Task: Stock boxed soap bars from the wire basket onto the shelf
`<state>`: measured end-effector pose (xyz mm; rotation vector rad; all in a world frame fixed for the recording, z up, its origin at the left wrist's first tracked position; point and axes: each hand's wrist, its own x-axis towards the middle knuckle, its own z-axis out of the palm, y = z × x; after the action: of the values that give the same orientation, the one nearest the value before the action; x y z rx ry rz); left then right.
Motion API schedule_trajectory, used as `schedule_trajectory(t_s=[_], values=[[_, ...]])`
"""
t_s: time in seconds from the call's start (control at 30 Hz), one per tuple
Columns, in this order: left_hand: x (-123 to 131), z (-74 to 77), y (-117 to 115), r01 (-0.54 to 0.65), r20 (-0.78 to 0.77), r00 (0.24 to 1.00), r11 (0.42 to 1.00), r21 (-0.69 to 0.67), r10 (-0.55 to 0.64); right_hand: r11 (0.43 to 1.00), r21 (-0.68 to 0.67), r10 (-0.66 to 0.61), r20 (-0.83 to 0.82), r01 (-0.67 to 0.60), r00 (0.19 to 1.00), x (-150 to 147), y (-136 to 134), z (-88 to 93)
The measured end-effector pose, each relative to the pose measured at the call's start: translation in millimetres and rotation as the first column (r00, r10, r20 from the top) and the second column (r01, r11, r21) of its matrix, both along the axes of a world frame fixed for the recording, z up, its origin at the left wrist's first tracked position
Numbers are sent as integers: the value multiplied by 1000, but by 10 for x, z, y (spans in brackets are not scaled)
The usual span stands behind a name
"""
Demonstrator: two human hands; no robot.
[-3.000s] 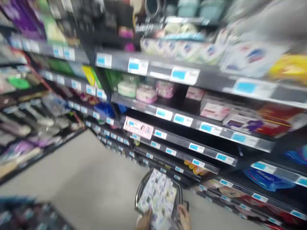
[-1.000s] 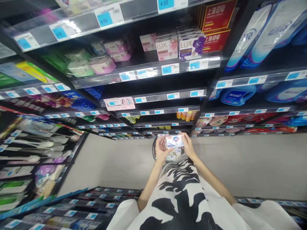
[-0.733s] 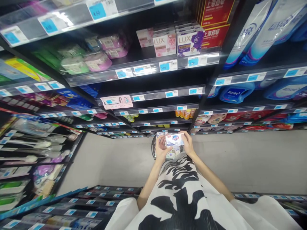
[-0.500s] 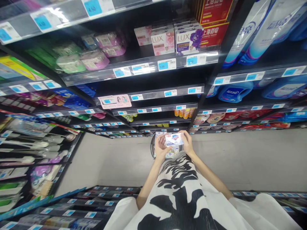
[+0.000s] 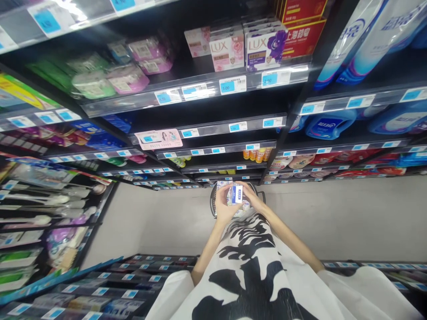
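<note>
A small white and blue soap box (image 5: 237, 194) is held up in front of me, with a narrow blue and white side facing the camera. My left hand (image 5: 224, 203) grips it from the left, thumb along the lower edge. From the right, my right hand (image 5: 253, 200) has its fingers closed on the upper right part of the box. Below both hands stands a dark basket (image 5: 212, 205) with several more boxes in it, partly covered by my hands and the held box.
Shelves ahead carry LUX soap boxes (image 5: 227, 50), red soap boxes (image 5: 305, 39), wrapped pink packs (image 5: 128, 80) and blue detergent bottles (image 5: 330, 124). Brushes and utensils hang on a rack (image 5: 95, 218) at left. Grey floor (image 5: 333, 218) surrounds the basket; another shelf row (image 5: 133, 278) stands behind me.
The soap box has been turned, from its broad front with a shield logo to a narrow side. My right hand has moved left, closer to the left one, uncovering the basket's right edge.
</note>
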<state>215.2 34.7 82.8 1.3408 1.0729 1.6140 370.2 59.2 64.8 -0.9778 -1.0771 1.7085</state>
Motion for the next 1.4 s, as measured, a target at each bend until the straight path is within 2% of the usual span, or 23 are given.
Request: schedule_trajectory(t_s=[0.07,0.23,0.43,0.53,0.63,0.73,0.87,1.0,1.2,1.4], values=[[23,13,-12,1,-24,1000,1000,16,-1,1000,-20,13,-52,-14,999,-18,-13,-13],[45,32,-15,-20,-69,997,1000,-2,20,999,-11,30,-56,-30,998,3,-6,-52],[24,-7,17,-43,-97,994,999,26,46,993,68,98,-28,-96,995,33,17,48],[20,-34,34,-49,-146,988,998,33,54,994,25,107,-48,-106,993,30,28,35],[25,-37,49,-56,-217,974,997,52,66,997,-36,66,-60,-68,996,6,45,-54],[27,-29,71,-50,-287,955,995,85,72,993,-111,36,-137,-51,990,-36,69,-83],[19,-40,95,-57,-392,917,997,56,74,961,-264,-5,-326,-86,945,-52,92,86],[29,-31,87,-61,-413,908,998,25,66,922,-370,-69,-439,-110,896,2,96,287],[49,99,81,-25,-396,912,981,193,102,916,-360,-51,-539,-175,841,25,88,355],[13,86,102,0,-394,918,997,73,29,921,-345,-44,-557,-183,830,32,93,317]])
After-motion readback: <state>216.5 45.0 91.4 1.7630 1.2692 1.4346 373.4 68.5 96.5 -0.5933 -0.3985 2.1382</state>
